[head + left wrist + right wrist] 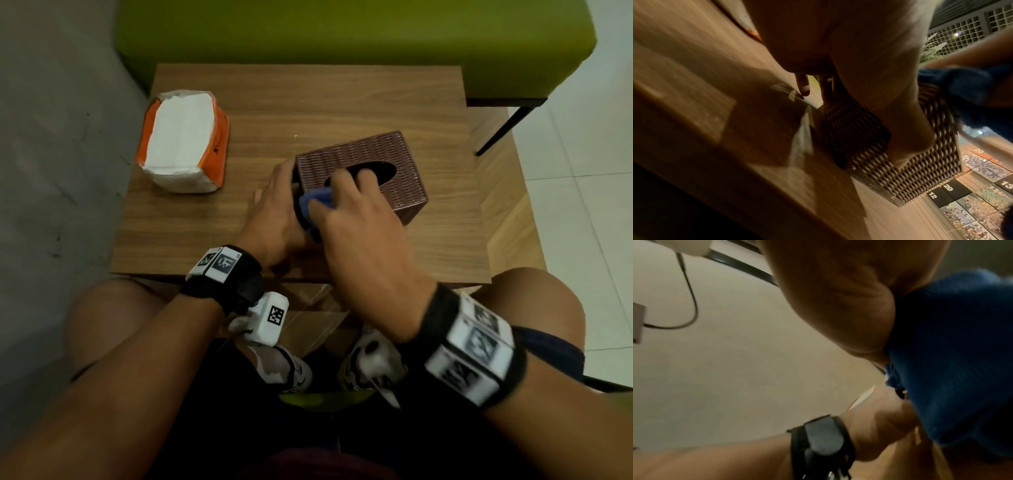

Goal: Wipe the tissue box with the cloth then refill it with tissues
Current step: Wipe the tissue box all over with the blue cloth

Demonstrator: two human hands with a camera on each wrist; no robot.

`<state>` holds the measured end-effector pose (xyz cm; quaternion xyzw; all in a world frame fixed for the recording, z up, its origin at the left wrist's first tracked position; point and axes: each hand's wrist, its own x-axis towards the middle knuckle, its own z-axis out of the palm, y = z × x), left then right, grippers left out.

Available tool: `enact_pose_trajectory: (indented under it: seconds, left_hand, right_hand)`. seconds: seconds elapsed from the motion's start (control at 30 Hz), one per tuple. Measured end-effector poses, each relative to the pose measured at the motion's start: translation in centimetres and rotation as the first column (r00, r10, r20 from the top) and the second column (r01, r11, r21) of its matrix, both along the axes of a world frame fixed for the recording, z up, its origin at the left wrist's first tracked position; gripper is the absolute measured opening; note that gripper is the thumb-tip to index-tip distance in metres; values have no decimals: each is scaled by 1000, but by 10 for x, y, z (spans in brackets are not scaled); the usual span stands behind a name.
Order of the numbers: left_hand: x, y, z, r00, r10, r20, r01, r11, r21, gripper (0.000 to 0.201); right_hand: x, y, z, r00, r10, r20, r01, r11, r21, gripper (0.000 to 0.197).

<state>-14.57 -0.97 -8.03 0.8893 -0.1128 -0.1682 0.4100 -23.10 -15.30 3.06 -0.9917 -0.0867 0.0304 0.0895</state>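
A brown woven tissue box (383, 161) with an oval top slot stands near the middle of the wooden table (325, 102). My left hand (274, 212) grips its near-left end; in the left wrist view the thumb lies across the box's woven side (920, 175). My right hand (352, 209) holds a bunched blue cloth (317, 202) against the box's top near corner, fingers curled over it. The cloth (953, 356) fills the right of the right wrist view. An orange pack of white tissues (183, 140) lies at the table's left.
A green padded bench (342, 37) stands behind the table, its black leg (503, 130) at the right. A grey wall runs along the left, and white floor tiles lie to the right. My knees are against the table's near edge.
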Motion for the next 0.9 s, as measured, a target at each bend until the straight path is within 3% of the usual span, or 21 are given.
enact_pose_trajectory:
  seconds: [0.13, 0.2, 0.27, 0.4, 0.47, 0.57, 0.73, 0.9]
  left_hand:
    - [3, 0, -4, 1000, 2, -10, -2, 999, 40, 104]
    - [9, -6, -6, 997, -74, 9, 71, 980, 186, 94]
    - [16, -6, -9, 995, -101, 9, 95, 958, 272, 95]
    - [1, 3, 0, 997, -54, 51, 52, 998, 45, 126]
    - [-3, 5, 3, 997, -59, 58, 60, 998, -3, 129]
    - [-3, 2, 5, 996, -60, 60, 60, 998, 6, 129]
    - [-4, 1, 7, 998, -53, 37, 53, 999, -5, 132]
    - [1, -5, 12, 998, 2, -62, -8, 995, -99, 130]
  right_hand:
    - [16, 1, 1, 998, -55, -14, 55, 998, -11, 29]
    - [45, 6, 4, 997, -75, 2, 75, 997, -28, 27]
    - [65, 10, 6, 996, -86, -1, 86, 996, -34, 26]
    - [68, -28, 1, 994, -111, -13, 108, 987, -118, 27]
    - [72, -65, 1, 978, -206, -21, 202, 971, -129, 39]
    - [66, -105, -9, 956, -292, 38, 295, 948, -118, 26]
    - [0, -127, -55, 930, -351, 105, 312, 909, 276, 35]
    - [-11, -135, -61, 803, -592, 77, 432, 665, 609, 43]
